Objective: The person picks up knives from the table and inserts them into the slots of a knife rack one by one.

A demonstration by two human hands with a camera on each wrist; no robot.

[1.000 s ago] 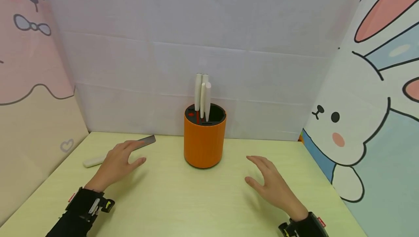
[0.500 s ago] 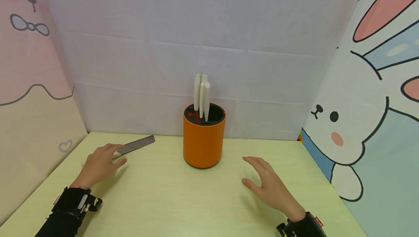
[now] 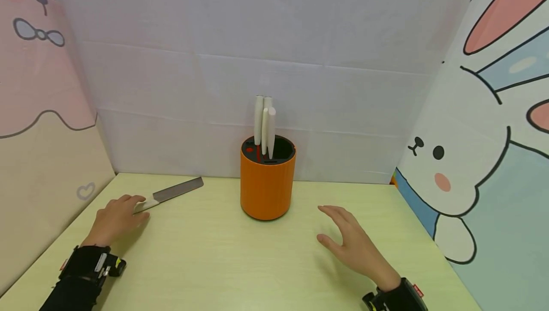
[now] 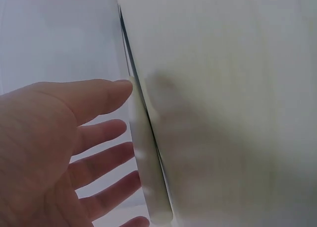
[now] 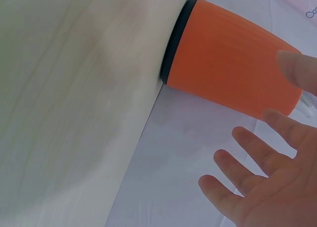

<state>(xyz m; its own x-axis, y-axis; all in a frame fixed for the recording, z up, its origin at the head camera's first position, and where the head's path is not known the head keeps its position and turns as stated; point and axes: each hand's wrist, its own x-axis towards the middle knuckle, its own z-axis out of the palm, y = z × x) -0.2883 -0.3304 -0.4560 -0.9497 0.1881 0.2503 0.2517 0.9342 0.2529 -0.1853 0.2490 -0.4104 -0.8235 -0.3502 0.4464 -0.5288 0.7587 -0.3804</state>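
Note:
A knife with a wide grey blade (image 3: 177,190) and a white handle (image 4: 148,162) lies on the table at the left. My left hand (image 3: 116,220) is over its handle, thumb on the near side and fingers on the far side. In the left wrist view those fingers are spread and nearly straight beside the handle; whether they touch it I cannot tell. An orange knife block (image 3: 267,189) with a black top stands upright at the back, several white handles (image 3: 259,120) rising from it. Right of it hovers my right hand (image 3: 358,244), fingers loosely extended, holding nothing.
The pale wooden table (image 3: 240,263) reaches back to a white cloth wall (image 3: 171,87). Cartoon-printed panels stand at both sides, a pink and cream one (image 3: 47,172) on the left and one with a rabbit (image 3: 467,168) on the right.
My left hand has moved left and slightly nearer along the knife, from the blade end to the handle, uncovering the blade. The knife and block stay in place. My right hand has barely moved.

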